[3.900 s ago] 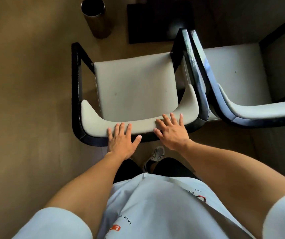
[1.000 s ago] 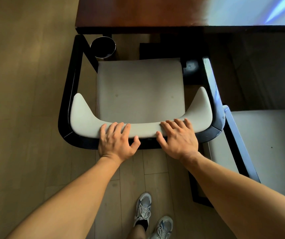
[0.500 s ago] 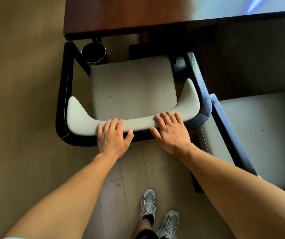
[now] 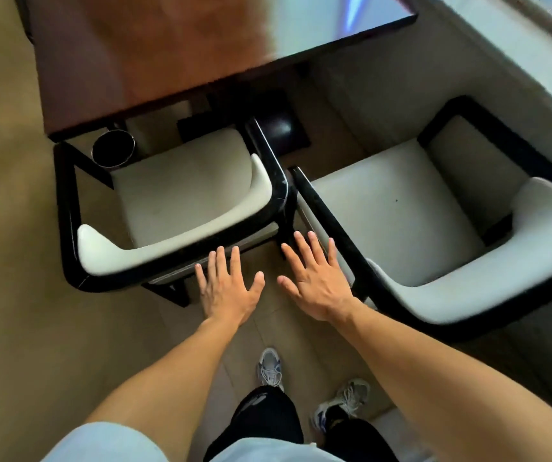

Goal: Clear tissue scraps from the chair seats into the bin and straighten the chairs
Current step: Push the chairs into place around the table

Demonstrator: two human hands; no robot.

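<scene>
Two black-framed armchairs with pale cushions stand side by side. The left chair is tucked partly under the table; its seat is bare. The right chair stands further out and angled; its seat shows only a tiny dark speck. A round dark bin sits on the floor at the left chair's front left corner. My left hand hovers open just behind the left chair's backrest. My right hand is open, fingers spread, in the gap between the chairs. No tissue scraps are visible.
A brown wooden table with a glossy reflection fills the top. Its dark pedestal base stands between the chairs' fronts. Tan floor lies to the left. My two sneakers stand on the floor behind the chairs.
Both hands have come off the left chair's backrest and now hover open behind it. The view has swung right, so the right chair is in fuller sight.
</scene>
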